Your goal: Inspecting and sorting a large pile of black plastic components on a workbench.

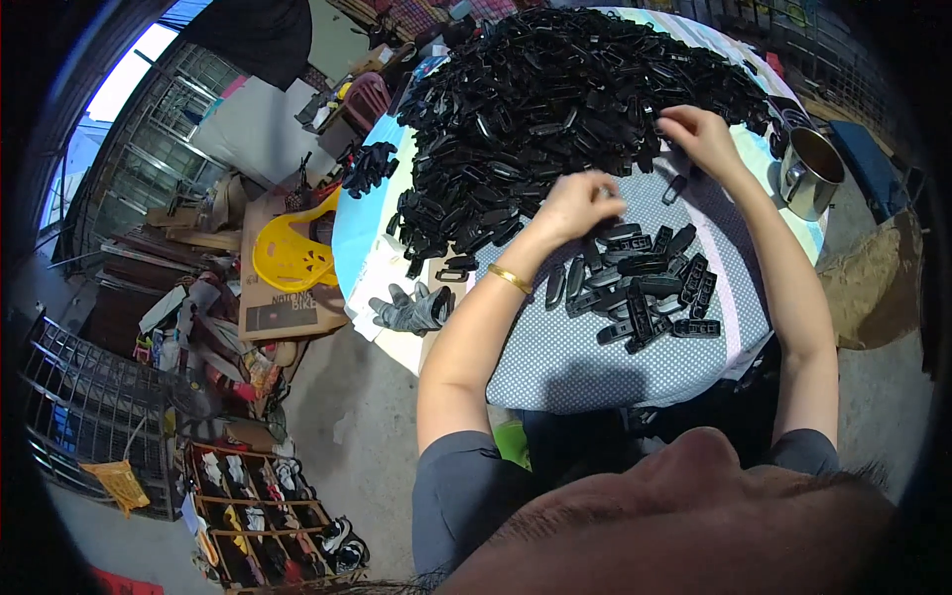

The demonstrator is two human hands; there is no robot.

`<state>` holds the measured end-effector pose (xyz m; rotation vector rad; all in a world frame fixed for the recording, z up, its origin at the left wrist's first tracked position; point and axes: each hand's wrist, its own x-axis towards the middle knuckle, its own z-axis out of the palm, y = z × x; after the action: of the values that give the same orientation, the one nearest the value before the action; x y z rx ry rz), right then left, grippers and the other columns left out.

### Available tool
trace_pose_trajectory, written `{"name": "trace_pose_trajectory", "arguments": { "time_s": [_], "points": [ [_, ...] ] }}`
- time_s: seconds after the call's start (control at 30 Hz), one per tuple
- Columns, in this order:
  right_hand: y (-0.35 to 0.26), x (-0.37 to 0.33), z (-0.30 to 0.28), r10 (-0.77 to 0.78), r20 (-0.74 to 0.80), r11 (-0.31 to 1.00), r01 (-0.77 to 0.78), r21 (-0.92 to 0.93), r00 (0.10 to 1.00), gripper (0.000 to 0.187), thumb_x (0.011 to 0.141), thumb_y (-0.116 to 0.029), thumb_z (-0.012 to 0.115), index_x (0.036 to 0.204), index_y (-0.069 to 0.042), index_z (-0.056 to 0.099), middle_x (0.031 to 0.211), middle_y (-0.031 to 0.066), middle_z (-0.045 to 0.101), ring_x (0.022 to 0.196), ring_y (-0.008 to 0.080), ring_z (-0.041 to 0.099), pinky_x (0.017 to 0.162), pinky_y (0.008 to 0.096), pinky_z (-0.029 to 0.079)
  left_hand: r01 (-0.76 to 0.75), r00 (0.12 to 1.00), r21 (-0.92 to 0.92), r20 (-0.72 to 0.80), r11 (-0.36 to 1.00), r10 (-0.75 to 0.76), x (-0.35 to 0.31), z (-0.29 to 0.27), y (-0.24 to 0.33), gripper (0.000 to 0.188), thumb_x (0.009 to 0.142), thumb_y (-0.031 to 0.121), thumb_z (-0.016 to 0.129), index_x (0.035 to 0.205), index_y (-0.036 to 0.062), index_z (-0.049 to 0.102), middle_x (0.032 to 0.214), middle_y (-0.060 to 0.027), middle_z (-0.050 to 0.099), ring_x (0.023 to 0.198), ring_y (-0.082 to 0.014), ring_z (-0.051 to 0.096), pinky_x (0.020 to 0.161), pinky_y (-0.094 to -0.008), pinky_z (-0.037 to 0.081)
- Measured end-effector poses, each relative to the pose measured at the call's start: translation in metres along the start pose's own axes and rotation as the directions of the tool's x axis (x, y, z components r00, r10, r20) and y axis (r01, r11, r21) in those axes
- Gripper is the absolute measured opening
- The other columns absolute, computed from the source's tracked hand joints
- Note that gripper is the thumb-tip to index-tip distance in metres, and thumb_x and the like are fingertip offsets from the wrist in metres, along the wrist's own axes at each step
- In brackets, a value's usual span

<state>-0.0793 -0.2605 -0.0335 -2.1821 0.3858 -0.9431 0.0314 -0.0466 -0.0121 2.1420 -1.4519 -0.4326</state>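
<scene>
My left hand is over the near edge of a large heap of small black plastic parts. Its fingers are curled, the thumb stands apart from them, and I see nothing in between. Farther right, my right hand reaches to the heap's right side with fingers stretched and slightly apart; the tips are somewhat blurred. Just below that hand, a single black frame-shaped part shows against the patterned cloth. Between my forearms lies a smaller pile of long black parts, some with slotted faces up.
A shiny metal mug stands at the table's right edge. Left of my left forearm lies a grey glove, with a few black parts nearby. Beyond the table's left side are a yellow plastic chair and a shoe rack.
</scene>
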Motion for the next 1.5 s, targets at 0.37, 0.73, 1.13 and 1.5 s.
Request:
{"name": "trace_pose_trajectory", "arguments": {
  "time_s": [0.37, 0.73, 1.13, 1.5],
  "points": [
    [0.016, 0.003, 0.024, -0.410, -0.040, 0.802, 0.339, -0.491, 0.911, 0.034, 0.078, -0.011, 0.057, 0.112, -0.009, 0.053, 0.115, 0.0084, 0.050, 0.105, 0.0289, 0.046, 0.086, 0.0386, 0.040, -0.369, 0.808, 0.534, -0.220, 0.760, 0.547, 0.045, 0.024, -0.020, 0.025, 0.074, 0.012, 0.056, 0.098, 0.0069, 0.061, 0.091, -0.0115, 0.056, 0.087, -0.0277, 0.055, 0.068, -0.0378, 0.048],
    [0.024, 0.002, 0.030, -0.342, -0.016, 0.746, 0.261, -0.613, 0.940, 0.011, 0.072, -0.016, 0.061, 0.074, -0.005, 0.062, 0.085, 0.0033, 0.060, 0.094, 0.0217, 0.051, 0.087, 0.0465, 0.035, -0.321, 0.865, 0.725, -0.037, 0.610, 0.500, 0.057, 0.022, -0.007, 0.026, 0.070, 0.016, 0.061, 0.095, 0.0082, 0.057, 0.089, -0.0104, 0.052, 0.084, -0.0267, 0.052, 0.068, -0.0372, 0.047],
    [-0.007, -0.015, 0.019, -0.286, 0.172, 0.883, 0.329, -0.336, 0.943, 0.045, 0.062, -0.010, 0.062, 0.105, -0.006, 0.052, 0.085, 0.0145, 0.060, 0.082, 0.0316, 0.058, 0.074, 0.0407, 0.046, -0.443, 0.723, 0.566, -0.233, 0.695, 0.650, 0.021, 0.017, -0.022, 0.028, 0.067, 0.016, 0.068, 0.086, 0.0020, 0.052, 0.113, -0.0161, 0.051, 0.103, -0.0333, 0.050, 0.080, -0.0368, 0.045],
    [-0.019, -0.012, 0.023, -0.082, 0.055, 0.978, 0.069, 0.197, 0.995, 0.029, 0.069, -0.010, 0.065, 0.094, -0.002, 0.053, 0.075, 0.0047, 0.058, 0.068, 0.0107, 0.059, 0.058, 0.0230, 0.046, -0.247, 0.934, -0.770, -0.350, 0.588, -0.066, 0.026, 0.011, -0.020, 0.019, 0.089, 0.019, 0.050, 0.091, 0.0005, 0.048, 0.090, -0.0134, 0.060, 0.077, -0.0174, 0.061, 0.068, -0.0270, 0.053]
  ]
}}
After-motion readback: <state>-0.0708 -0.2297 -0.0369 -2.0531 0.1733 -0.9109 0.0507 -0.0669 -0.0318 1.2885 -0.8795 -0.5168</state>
